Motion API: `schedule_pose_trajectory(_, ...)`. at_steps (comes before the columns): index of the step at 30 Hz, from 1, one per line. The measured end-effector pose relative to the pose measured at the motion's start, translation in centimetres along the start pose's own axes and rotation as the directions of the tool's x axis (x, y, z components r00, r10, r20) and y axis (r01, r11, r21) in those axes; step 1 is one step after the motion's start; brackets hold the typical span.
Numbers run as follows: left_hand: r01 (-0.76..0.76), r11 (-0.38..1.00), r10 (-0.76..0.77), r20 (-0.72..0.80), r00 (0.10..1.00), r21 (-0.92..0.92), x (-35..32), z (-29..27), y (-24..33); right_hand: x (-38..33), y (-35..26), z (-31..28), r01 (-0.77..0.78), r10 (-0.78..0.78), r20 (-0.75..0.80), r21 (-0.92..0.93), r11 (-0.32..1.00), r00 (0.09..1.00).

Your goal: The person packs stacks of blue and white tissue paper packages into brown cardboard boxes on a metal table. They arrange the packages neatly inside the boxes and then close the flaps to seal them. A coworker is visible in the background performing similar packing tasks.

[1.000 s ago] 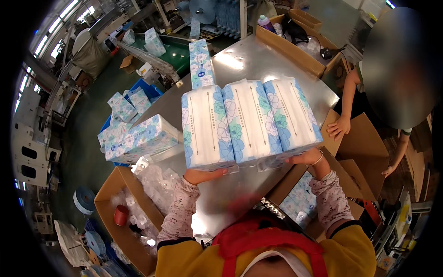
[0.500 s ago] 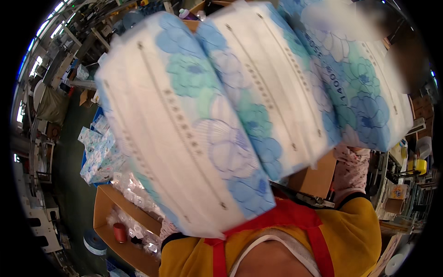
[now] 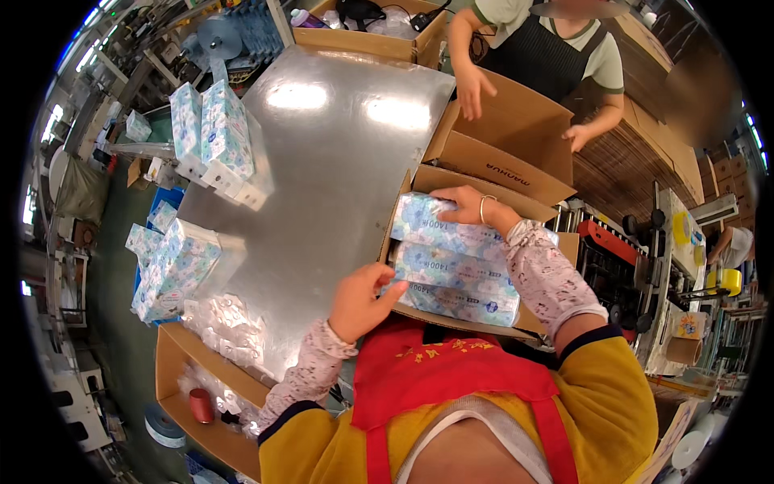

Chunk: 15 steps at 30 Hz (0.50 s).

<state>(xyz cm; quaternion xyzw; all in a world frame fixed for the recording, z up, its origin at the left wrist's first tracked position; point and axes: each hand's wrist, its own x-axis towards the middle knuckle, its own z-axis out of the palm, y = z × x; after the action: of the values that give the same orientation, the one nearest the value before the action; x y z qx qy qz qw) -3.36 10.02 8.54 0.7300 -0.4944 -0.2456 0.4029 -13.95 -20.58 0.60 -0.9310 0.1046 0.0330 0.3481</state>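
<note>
Three floral blue-and-white soft packs of tissues (image 3: 455, 264) lie side by side in an open cardboard box (image 3: 393, 242) in front of me. My right hand (image 3: 463, 207) rests on the far pack, palm down, fingers extended over its top and apparently not gripping it. At the box's near left corner, my left hand (image 3: 364, 297) is open and empty. Its thumb and fingers are apart, the tips close to the packs' left ends; whether they touch the box edge I cannot tell.
A metal table (image 3: 322, 177) spreads to the left, with tissue packs (image 3: 222, 133) and more packs (image 3: 181, 266) along its left side. Across from me, a co-worker's hands (image 3: 476, 89) are at another open box (image 3: 504, 165). A carton (image 3: 214, 436) holds clear plastic and a red spool.
The three packs that filled the view, raised before me, are now down in the box. My left hand has come off them; my right hand rests on the far one.
</note>
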Motion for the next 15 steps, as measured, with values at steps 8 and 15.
schedule_pose_trajectory(8, -0.322, 0.793, 0.243, 0.216, 0.946, 0.517, 5.1, 6.2, 1.5, -14.0, -2.4, -1.1, -0.435, 0.13, -0.561, -0.455, 0.777, 0.817)
schedule_pose_trajectory(15, -0.299, 0.573, -0.264, 0.517, 0.814, 0.763, 11.9, 13.1, -4.2, -16.7, 1.2, 4.2, -0.321, 0.397, 0.054, -0.493, 0.808, 0.916)
